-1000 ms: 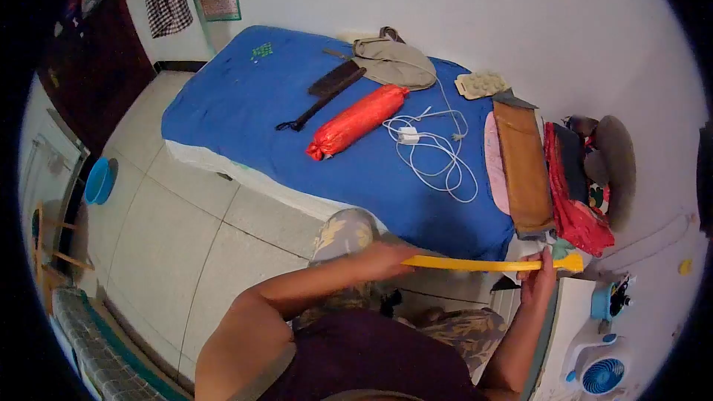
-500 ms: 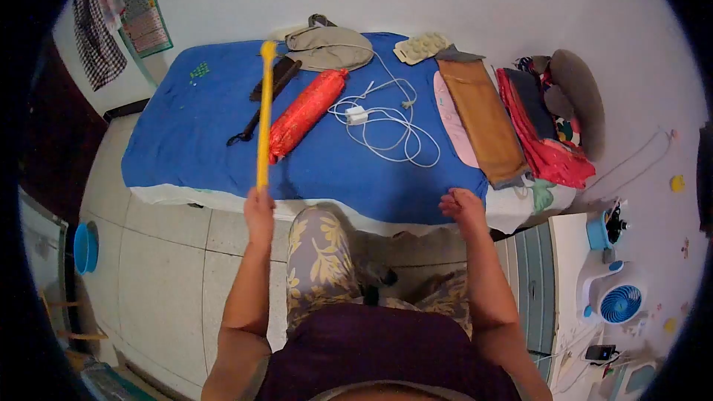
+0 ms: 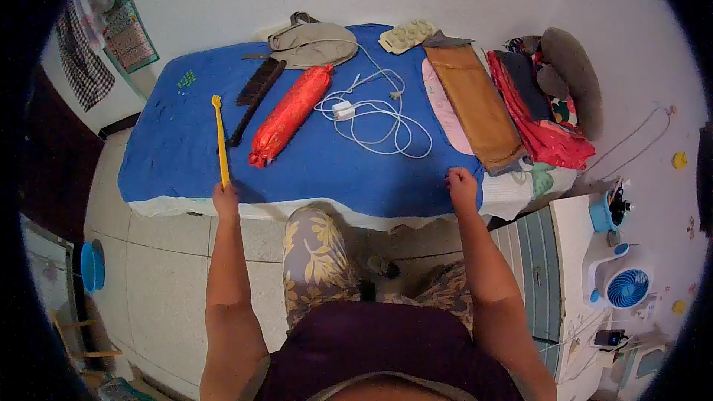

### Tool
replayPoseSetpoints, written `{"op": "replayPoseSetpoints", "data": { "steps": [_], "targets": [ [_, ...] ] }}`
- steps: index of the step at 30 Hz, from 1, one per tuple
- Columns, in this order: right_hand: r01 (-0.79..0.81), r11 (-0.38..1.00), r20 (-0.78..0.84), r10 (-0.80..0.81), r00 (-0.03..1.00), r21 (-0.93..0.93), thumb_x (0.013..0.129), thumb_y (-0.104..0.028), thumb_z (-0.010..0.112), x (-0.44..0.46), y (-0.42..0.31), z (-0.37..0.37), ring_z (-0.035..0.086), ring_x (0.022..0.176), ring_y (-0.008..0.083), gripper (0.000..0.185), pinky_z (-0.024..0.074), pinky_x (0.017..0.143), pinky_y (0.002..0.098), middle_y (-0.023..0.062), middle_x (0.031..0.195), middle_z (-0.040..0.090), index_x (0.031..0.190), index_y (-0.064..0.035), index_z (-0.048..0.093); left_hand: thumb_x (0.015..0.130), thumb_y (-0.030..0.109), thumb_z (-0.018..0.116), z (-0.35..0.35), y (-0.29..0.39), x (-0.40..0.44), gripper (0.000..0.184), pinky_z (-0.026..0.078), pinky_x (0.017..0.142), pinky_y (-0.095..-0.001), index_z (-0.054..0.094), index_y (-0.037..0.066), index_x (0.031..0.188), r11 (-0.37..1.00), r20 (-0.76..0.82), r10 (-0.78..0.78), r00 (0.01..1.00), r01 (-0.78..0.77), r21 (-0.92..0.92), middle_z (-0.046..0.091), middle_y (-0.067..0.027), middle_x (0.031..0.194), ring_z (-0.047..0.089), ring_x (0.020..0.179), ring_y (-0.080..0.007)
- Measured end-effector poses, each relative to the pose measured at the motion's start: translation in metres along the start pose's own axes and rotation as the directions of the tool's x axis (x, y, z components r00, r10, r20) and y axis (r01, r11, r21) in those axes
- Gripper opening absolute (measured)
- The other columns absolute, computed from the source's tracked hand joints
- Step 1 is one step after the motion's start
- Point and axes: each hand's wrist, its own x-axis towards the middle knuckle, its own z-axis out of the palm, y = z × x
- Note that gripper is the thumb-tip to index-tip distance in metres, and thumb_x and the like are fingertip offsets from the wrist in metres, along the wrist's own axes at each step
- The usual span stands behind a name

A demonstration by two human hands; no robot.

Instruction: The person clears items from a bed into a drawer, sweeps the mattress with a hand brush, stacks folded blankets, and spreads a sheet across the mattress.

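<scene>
While floor tiles (image 3: 167, 282) spread wide on the left, with a blue basin (image 3: 93, 267) standing apart from the bed (image 3: 167, 208), a broad stretch of blue cover (image 3: 160, 148) runs from the bed's left edge to a yellow stick (image 3: 220, 141). The left hand (image 3: 226, 200) has its fingers clamped on the stick's near end, at the bed's near edge; the long axis runs away from the body, tilted slightly left, and the clawed end points toward the wall (image 3: 223, 0). Whether that end touches the cover cannot be told. Just right lie a dark brush (image 3: 261, 87) and a red roll (image 3: 291, 115), both slanting up to the right, then a white cable (image 3: 344, 110) in loops. More cover runs between the loops and the near edge, up to the right hand (image 3: 463, 186), its fingers curled together near that edge. A brown folded piece (image 3: 475, 104) bounds the right side, with a cabinet (image 3: 538, 275) beyond.
</scene>
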Motion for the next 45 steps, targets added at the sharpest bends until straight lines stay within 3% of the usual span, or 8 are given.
{"op": "replayPoseSetpoints", "data": {
  "steps": [3, 6, 8, 12, 21, 33, 38, 45],
  "targets": [
    [0.286, 0.889, -0.081, -0.334, 0.939, -0.357, 0.075, -0.009, 0.058, 0.010, 0.007, 0.004, 0.057, 0.076, 0.0270, 0.013, 0.0449, 0.064, 0.0377, 0.0114, 0.082, 0.060, 0.087, -0.0028, 0.059, 0.083, 0.013, 0.058, 0.023, 0.034, -0.017, 0.020, 0.046, 0.074, -0.0382, 0.057, -0.001, 0.097, 0.608, -0.276, 0.688, 0.671, -0.325, 0.724, 0.060, -0.0149, 0.089, 0.057, 0.085, -0.0294],
    [0.369, 0.693, -0.021, -0.484, 0.875, -0.619, 0.072, -0.009, 0.057, 0.003, -0.015, 0.013, 0.055, 0.083, 0.0308, 0.015, 0.0431, 0.070, 0.0429, 0.0126, 0.085, 0.059, 0.086, -0.0040, 0.059, 0.081, 0.012, 0.060, 0.053, 0.089, -0.039, 0.025, 0.039, 0.090, -0.0411, 0.058, 0.000, 0.102, 0.602, -0.040, 0.730, 0.682, -0.614, 0.510, 0.058, -0.0174, 0.102, 0.051, 0.102, -0.0355],
    [0.306, 0.601, 0.010, -0.444, 0.896, -0.738, 0.072, -0.011, 0.057, -0.005, -0.031, 0.022, 0.054, 0.086, 0.0311, 0.015, 0.0421, 0.072, 0.0449, 0.0118, 0.088, 0.058, 0.086, -0.0048, 0.059, 0.081, 0.010, 0.059, 0.087, 0.109, -0.053, 0.022, 0.041, 0.089, -0.0388, 0.059, 0.003, 0.102, 0.707, 0.171, 0.610, 0.774, -0.629, 0.324, 0.059, -0.0155, 0.103, 0.053, 0.101, -0.0331],
    [0.299, 0.625, 0.012, -0.421, 0.907, -0.721, 0.072, -0.015, 0.057, -0.002, -0.021, 0.022, 0.053, 0.090, 0.0315, 0.019, 0.0415, 0.074, 0.0459, 0.0110, 0.094, 0.057, 0.090, -0.0063, 0.060, 0.080, 0.009, 0.058, 0.158, 0.126, -0.072, 0.019, 0.042, 0.088, -0.0384, 0.061, 0.004, 0.099, 0.683, 0.488, 0.574, 0.658, -0.713, 0.158, 0.059, -0.0150, 0.104, 0.054, 0.101, -0.0308],
    [0.228, 0.597, 0.035, -0.318, 0.948, -0.769, 0.075, -0.016, 0.055, -0.004, -0.038, 0.020, 0.053, 0.093, 0.0307, 0.020, 0.0413, 0.075, 0.0447, 0.0116, 0.100, 0.058, 0.091, -0.0061, 0.060, 0.076, 0.015, 0.064, 0.282, 0.131, -0.048, 0.045, 0.038, 0.095, -0.0419, 0.051, 0.006, 0.118, 0.558, 0.512, 0.601, 0.614, -0.781, 0.280, 0.042, -0.0178, 0.129, 0.041, 0.118, -0.0349],
    [0.262, 0.622, 0.079, -0.306, 0.949, -0.738, 0.073, -0.018, 0.055, 0.000, 0.010, 0.028, 0.051, 0.094, 0.0307, 0.022, 0.0396, 0.075, 0.0458, 0.0116, 0.101, 0.055, 0.091, -0.0064, 0.058, 0.068, 0.041, 0.072, 0.322, 0.168, -0.021, 0.073, 0.035, 0.091, -0.0578, 0.040, 0.018, 0.130, 0.444, 0.624, 0.159, 0.765, -0.620, 0.646, 0.045, -0.0106, 0.128, 0.041, 0.120, -0.0310],
    [0.254, 0.578, 0.018, -0.381, 0.924, -0.776, 0.072, -0.018, 0.055, -0.006, -0.040, 0.022, 0.052, 0.091, 0.0301, 0.022, 0.0402, 0.073, 0.0447, 0.0108, 0.097, 0.055, 0.090, -0.0065, 0.058, 0.073, 0.022, 0.065, 0.318, 0.170, -0.049, 0.045, 0.043, 0.083, -0.0528, 0.050, 0.011, 0.113, 0.366, 0.655, 0.203, 0.728, -0.676, 0.639, 0.053, -0.0139, 0.115, 0.054, 0.104, -0.0327],
    [0.266, 0.607, 0.062, -0.336, 0.940, -0.749, 0.073, -0.019, 0.055, -0.003, -0.014, 0.027, 0.052, 0.093, 0.0304, 0.018, 0.0404, 0.074, 0.0450, 0.0106, 0.098, 0.056, 0.086, -0.0062, 0.058, 0.070, 0.013, 0.063, 0.273, 0.157, -0.098, 0.042, 0.047, 0.079, -0.0470, 0.051, 0.007, 0.109, 0.378, 0.788, 0.300, 0.538, -0.825, 0.419, 0.055, -0.0173, 0.100, 0.057, 0.093, -0.0361]
  ]
}}
